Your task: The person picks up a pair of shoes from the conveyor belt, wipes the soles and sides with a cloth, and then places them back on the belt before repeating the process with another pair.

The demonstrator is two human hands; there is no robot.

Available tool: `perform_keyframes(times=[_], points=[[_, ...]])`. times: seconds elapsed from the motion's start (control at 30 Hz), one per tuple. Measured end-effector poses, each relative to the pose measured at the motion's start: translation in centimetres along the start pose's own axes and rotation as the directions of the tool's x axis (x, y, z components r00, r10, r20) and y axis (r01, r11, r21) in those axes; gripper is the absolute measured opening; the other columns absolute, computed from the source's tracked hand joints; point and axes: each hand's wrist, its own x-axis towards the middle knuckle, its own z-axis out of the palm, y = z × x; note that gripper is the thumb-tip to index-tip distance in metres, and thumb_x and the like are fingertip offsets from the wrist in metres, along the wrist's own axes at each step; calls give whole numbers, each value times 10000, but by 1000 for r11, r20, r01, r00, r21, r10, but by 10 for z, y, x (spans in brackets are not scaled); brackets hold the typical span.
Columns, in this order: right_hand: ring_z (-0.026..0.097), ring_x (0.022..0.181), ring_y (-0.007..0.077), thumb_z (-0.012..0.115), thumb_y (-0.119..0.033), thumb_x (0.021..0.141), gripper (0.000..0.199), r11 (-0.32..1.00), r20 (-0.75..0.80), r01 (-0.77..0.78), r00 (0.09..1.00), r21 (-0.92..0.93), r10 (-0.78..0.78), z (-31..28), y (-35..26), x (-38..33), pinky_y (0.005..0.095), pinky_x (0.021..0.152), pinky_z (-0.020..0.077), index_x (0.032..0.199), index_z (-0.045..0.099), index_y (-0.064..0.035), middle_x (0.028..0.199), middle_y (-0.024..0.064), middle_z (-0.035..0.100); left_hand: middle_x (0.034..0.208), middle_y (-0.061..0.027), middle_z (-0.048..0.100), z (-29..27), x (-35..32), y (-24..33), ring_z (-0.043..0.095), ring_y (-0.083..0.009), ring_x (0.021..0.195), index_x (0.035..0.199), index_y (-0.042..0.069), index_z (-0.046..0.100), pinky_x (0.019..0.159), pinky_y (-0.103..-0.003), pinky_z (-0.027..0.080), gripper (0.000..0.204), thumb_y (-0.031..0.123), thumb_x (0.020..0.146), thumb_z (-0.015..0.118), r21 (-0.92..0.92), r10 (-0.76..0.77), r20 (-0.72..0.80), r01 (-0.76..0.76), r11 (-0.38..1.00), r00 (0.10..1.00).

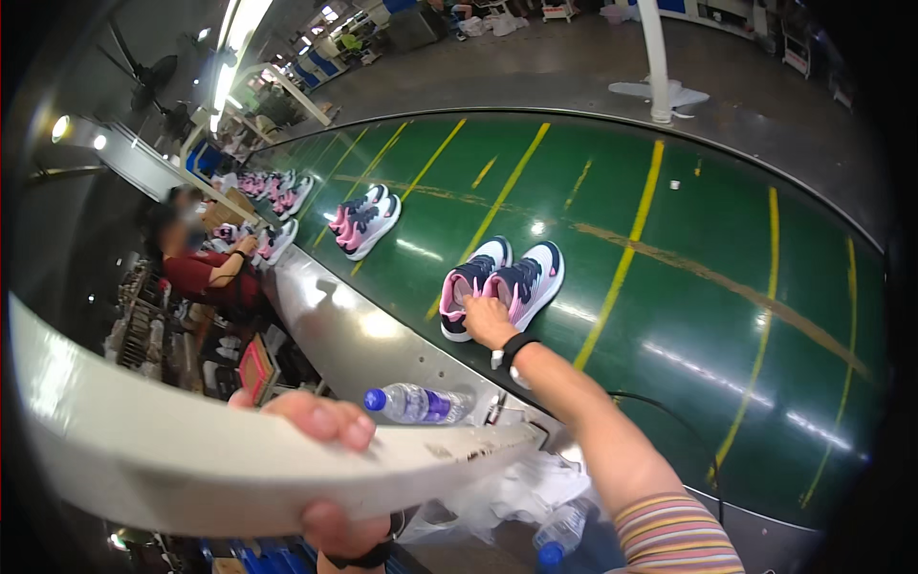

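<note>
A pair of white, navy and pink sneakers (542,271) stands on the green conveyor belt (612,402), in front of me. My right hand (489,321) is closed on the pink heel collars where the two shoes meet; its fingertips are partly hidden inside them. Lower left, my left hand (320,421) wraps round a thick white post (239,483), fingers on one side and thumb on the other. Farther left along the belt sits another pair of sneakers (366,222).
On the metal ledge lies a clear water bottle (416,403) with a blue cap. A second bottle (562,531) and a white plastic bag (512,497) are below the belt edge. A co-worker in a red shirt (196,273) is at the left near more sneakers (287,196).
</note>
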Motion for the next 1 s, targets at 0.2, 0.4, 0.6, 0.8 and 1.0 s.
perform_keyframes(times=[0.2, 0.4, 0.6, 0.8, 1.0], points=[[584, 730, 365, 628, -193, 740, 240, 964, 15, 163, 985, 209, -170, -159, 31, -135, 422, 643, 450, 899, 575, -22, 768, 195, 606, 927, -128, 428, -21, 1, -8, 438, -181, 759, 1282, -46, 238, 719, -318, 386, 652, 306, 785, 473, 77, 56, 62, -60, 995, 996], [566, 701, 318, 634, -136, 733, 242, 997, -24, 48, 999, 57, -47, -278, 18, -377, 388, 601, 447, 945, 548, -54, 754, 142, 573, 970, -145, 494, -24, 9, -15, 478, -190, 820, 1155, -43, 358, 790, -319, 404, 392, 167, 840, 461, -35, 37, -2, -37, 999, 999], [565, 668, 263, 634, -158, 710, 315, 973, -41, -112, 994, -202, 106, -248, 15, -571, 369, 566, 451, 990, 510, -90, 711, 88, 536, 1074, -182, 523, -41, 23, -25, 541, -225, 943, 1130, -94, 417, 864, -320, 438, 360, 156, 873, 459, 59, -89, -56, 92, 994, 994], [502, 846, 287, 659, -192, 702, 477, 968, 65, -240, 968, -71, 244, -248, 0, -641, 394, 730, 432, 1136, 483, -103, 857, 121, 512, 1282, -171, 356, 2, -64, 33, 374, -261, 1164, 1280, -70, 289, 1003, -376, 289, 559, 178, 852, 550, 557, 134, -102, -55, 829, 986], [446, 974, 349, 742, -147, 589, 826, 556, -204, -605, 551, 571, 809, -217, 36, -670, 377, 857, 392, 1265, 291, -1, 1074, 220, 381, 1352, -221, 291, 73, -310, 41, 320, -310, 1236, 1322, -54, 219, 1008, -371, 279, 872, 220, 660, 718, 646, -766, 637, 485, 589, 82]])
